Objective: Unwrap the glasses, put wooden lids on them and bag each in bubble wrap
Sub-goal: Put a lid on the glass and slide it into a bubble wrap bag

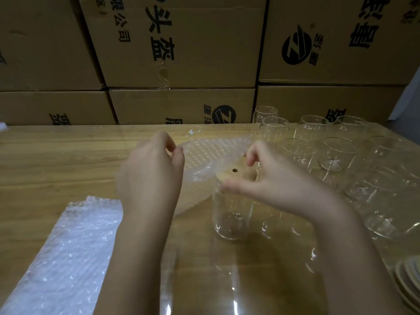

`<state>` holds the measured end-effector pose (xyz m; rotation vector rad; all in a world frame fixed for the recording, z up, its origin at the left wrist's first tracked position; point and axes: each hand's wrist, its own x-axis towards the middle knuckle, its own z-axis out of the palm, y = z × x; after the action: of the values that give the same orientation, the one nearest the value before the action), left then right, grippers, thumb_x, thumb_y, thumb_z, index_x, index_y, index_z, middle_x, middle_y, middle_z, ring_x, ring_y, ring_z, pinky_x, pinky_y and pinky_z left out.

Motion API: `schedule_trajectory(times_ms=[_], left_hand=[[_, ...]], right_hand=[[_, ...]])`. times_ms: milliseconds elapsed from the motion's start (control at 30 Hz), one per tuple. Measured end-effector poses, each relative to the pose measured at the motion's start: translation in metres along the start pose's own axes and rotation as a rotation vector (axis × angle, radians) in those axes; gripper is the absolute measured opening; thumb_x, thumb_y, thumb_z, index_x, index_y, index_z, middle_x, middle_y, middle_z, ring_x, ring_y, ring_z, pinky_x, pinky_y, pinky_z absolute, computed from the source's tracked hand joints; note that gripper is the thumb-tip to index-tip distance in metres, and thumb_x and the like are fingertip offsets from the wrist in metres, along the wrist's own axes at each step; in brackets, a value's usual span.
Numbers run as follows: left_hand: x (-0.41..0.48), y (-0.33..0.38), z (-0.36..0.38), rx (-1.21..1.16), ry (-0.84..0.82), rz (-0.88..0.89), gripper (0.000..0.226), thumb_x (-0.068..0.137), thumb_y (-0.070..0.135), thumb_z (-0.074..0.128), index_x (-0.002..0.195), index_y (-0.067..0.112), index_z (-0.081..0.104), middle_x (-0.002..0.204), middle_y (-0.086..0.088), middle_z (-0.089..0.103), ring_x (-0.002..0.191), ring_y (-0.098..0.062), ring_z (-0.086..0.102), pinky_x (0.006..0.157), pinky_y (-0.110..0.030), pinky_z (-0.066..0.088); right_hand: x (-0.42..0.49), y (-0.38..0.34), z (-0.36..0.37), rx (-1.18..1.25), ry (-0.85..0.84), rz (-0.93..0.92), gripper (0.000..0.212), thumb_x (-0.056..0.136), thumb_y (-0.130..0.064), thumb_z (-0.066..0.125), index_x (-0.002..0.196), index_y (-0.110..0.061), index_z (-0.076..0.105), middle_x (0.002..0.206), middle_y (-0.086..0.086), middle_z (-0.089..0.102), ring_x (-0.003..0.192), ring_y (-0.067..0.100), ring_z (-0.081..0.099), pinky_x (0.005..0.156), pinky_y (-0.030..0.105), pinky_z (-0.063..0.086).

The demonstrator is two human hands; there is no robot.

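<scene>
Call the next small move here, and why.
Probably press the wooden lid down level onto the glass. The right hand pinches the lid, which looks tilted over the glass's mouth and not seated. The left hand holds the bubble wrap bag just behind, so bagging likely follows once the lid sits flat.

The right hand [279, 178] pinches a wooden lid [229, 174] (it has one small hole) that sits on a glass [231, 217] on the table [56, 160]. The left hand [152, 173] pinches the edge of a bubble wrap bag [204, 155]. Other glasses [338, 155] stand at the right.
</scene>
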<state>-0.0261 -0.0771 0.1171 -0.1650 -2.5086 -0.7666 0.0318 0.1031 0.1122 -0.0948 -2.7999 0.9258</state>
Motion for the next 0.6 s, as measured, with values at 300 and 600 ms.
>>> schedule_trajectory(times_ms=[300,600], left_hand=[[0.002,-0.002,0.019,-0.045,0.114,0.001,0.011,0.096,0.026,0.05,0.095,0.018,0.057,0.076,-0.003,0.061,0.067,-0.03,0.053,0.05,-0.028,0.03],[0.005,-0.009,0.019,-0.06,0.186,-0.047,0.012,0.095,0.024,0.051,0.097,0.016,0.059,0.082,-0.003,0.059,0.066,-0.025,0.048,0.046,-0.026,0.022]], right_hand=[[0.009,0.011,0.011,-0.026,-0.09,-0.143,0.049,0.065,-0.057,0.075,0.088,-0.037,0.036,0.091,-0.032,0.046,0.077,-0.015,0.045,0.056,0.022,0.031],[0.003,0.004,-0.005,0.008,0.03,-0.097,0.049,0.057,-0.063,0.07,0.088,-0.037,0.041,0.092,-0.021,0.054,0.073,0.0,0.056,0.063,0.029,0.048]])
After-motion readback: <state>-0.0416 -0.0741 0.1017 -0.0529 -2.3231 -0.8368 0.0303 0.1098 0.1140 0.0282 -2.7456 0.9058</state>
